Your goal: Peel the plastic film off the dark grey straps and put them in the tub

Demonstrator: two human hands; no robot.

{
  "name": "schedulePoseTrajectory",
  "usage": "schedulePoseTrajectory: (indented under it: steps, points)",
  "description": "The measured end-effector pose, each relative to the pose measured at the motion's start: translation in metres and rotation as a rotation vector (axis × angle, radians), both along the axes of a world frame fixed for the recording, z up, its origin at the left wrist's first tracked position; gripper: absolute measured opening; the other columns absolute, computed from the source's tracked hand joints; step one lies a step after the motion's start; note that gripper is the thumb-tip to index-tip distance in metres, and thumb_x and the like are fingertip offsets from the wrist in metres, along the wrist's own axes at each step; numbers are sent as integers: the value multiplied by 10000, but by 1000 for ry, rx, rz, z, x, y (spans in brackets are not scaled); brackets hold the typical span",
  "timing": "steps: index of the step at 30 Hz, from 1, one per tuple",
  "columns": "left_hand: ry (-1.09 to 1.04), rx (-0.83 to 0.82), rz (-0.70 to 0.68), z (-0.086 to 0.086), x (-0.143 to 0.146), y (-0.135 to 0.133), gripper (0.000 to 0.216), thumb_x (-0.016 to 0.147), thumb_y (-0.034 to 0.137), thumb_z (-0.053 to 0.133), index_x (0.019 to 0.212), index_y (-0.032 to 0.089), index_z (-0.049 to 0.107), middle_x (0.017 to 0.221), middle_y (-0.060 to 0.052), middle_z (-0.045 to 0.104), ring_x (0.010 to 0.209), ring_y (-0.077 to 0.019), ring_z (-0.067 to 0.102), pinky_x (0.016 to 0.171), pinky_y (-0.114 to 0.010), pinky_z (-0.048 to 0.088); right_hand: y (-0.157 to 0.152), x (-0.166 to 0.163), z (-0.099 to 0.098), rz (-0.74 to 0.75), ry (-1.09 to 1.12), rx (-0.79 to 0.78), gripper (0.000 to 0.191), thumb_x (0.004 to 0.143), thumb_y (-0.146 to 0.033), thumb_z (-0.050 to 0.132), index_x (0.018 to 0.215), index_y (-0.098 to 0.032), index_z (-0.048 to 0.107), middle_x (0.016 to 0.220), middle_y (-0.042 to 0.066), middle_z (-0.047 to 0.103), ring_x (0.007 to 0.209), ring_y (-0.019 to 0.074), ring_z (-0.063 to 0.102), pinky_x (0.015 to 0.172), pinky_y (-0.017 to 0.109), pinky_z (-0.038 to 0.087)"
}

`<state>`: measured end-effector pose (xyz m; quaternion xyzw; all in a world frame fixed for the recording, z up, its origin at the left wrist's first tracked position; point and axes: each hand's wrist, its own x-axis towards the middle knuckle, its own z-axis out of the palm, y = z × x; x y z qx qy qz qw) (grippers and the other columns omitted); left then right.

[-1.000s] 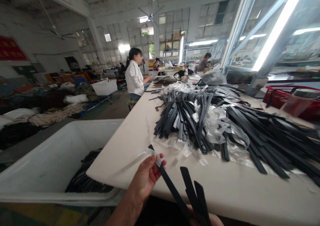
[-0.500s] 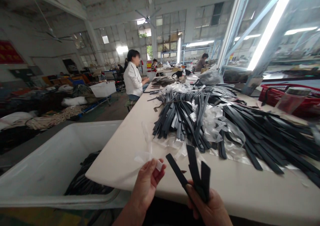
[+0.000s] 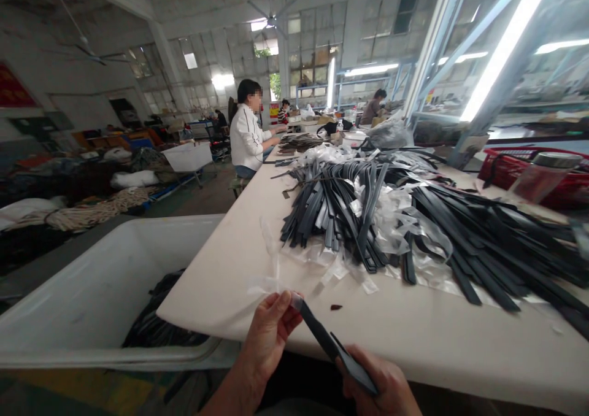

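Observation:
My left hand (image 3: 269, 327) pinches a small piece of clear plastic film (image 3: 297, 302) between thumb and fingers, over the table's near edge. The end of a flat black strip (image 3: 317, 332) meets this film; whether it sits inside or against it I cannot tell. My right hand (image 3: 384, 379) is closed around the lower part of a few such strips, which point up and left toward my left hand. On the table, beyond my left hand, lies more clear film (image 3: 263, 286). A large pile of black strips (image 3: 313, 213) lies farther back, with crumpled clear film (image 3: 396, 216) among them.
The white table (image 3: 221, 287) has a small brown scrap (image 3: 336, 307) on it. A white tub (image 3: 83, 287) with black material stands at the left. A red basket (image 3: 501, 164) and a lidded jar (image 3: 538, 180) are at right. A person in white (image 3: 248, 137) sits farther along.
The black strips in my right hand have swung from upright and fanned out to slanting left. One strip's end now meets the film in my left hand, which has barely moved.

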<state>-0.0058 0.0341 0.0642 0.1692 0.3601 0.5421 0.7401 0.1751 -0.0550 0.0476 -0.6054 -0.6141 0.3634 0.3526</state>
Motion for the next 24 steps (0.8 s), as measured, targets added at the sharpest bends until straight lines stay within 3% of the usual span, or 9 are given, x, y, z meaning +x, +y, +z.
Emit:
schedulePoseTrajectory:
  steps: [5, 8, 14, 19, 24]
  points:
    - [6, -48, -4, 0, 0, 0, 362, 487, 315, 935, 696, 132, 703, 744, -53, 750, 659, -152, 685, 622, -230, 548, -3, 0, 1, 78, 15, 27, 149, 760, -284, 586, 848, -241, 699, 572, -13, 585, 484, 153, 497, 474, 234, 389]
    - [38, -25, -38, -5, -2, 0, 316, 555, 320, 910, 687, 130, 695, 755, -52, 748, 662, -143, 679, 639, -235, 549, -3, -2, 2, 4, -5, 6, 128, 794, -336, 578, 779, -243, 665, 560, -7, 578, 490, 161, 508, 469, 239, 386]
    - [91, -23, -100, -12, -3, -10, 302, 608, 341, 883, 726, 135, 697, 750, -46, 735, 656, -137, 663, 615, -233, 530, 7, -9, 3, -1, -13, -59, 387, 895, -483, 459, 604, -230, 490, 521, -23, 522, 428, 126, 475, 438, 231, 377]
    - [95, 45, -204, -15, 8, -25, 253, 670, 318, 846, 732, 109, 717, 716, -52, 718, 645, -127, 638, 616, -221, 509, 20, -19, 6, 27, 40, -144, 412, 894, -541, 437, 691, -201, 553, 545, -9, 577, 417, 121, 502, 430, 224, 374]
    - [98, 5, -26, -21, -7, -16, 292, 644, 356, 859, 765, 125, 728, 782, -57, 729, 695, -136, 644, 632, -219, 508, 10, -9, 10, 97, 162, -332, 515, 847, -665, 466, 712, -185, 590, 557, 5, 607, 431, 112, 499, 418, 209, 348]
